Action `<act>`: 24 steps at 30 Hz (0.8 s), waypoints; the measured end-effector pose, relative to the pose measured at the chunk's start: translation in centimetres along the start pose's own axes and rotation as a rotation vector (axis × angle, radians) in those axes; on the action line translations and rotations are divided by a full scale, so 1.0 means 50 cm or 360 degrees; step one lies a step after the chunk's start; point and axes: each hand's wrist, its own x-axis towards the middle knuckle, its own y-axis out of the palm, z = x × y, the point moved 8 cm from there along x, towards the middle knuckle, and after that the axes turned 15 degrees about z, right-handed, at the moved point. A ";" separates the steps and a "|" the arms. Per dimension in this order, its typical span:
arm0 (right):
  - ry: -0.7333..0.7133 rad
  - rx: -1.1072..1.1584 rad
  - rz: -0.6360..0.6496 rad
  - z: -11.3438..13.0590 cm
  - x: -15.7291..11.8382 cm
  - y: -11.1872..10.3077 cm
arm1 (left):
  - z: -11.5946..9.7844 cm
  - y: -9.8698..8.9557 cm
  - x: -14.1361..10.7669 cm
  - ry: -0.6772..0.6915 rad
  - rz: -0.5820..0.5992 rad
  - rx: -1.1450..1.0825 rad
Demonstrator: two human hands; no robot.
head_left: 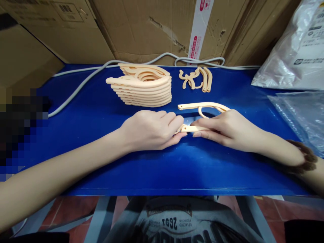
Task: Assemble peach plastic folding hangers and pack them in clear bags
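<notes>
Progress, judged from the layout: one pc is mid-work in the hands, prob. only partly joined. A neat stack (146,91) of matching cream pcs sits far left of centre on the blue table (126,175), looking done. Apart from it, far and a bit right, lie loose curved bits (191,81) w/ two short bars (205,79) beside them, so those look unused.

L hand (149,131): fingers curled almost closed, thumb under, pinching a small cream bit (178,130) (mostly hidden, can't tell its shape). R hand (238,131): thumb & index nearly together on a cream strip (191,129), whose holed end meets the L fingertips. A long curved arm (202,105) runs just beyond, its right end at the R knuckles; can't tell if it's joined to the strip or gripped by the other R fingers.
</notes>
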 end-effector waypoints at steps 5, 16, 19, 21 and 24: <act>-0.0003 -0.0057 0.0008 -0.007 0.002 0.005 | 0.003 0.011 -0.001 0.0018 0.0021 -0.0050; -0.0010 -0.0170 -0.0018 -0.018 0.004 0.002 | 0.005 0.018 -0.006 -0.0002 -0.0027 -0.0114; -0.0036 -0.0176 -0.0039 -0.015 0.003 0.000 | 0.005 0.017 -0.005 -0.0005 -0.0026 -0.0144; -0.0041 -0.0163 -0.0035 -0.012 0.003 0.001 | 0.005 0.016 -0.005 0.0011 -0.0030 -0.0157; -0.0045 -0.0123 -0.0001 -0.008 0.002 0.005 | 0.004 0.019 -0.006 0.0067 -0.0028 -0.0187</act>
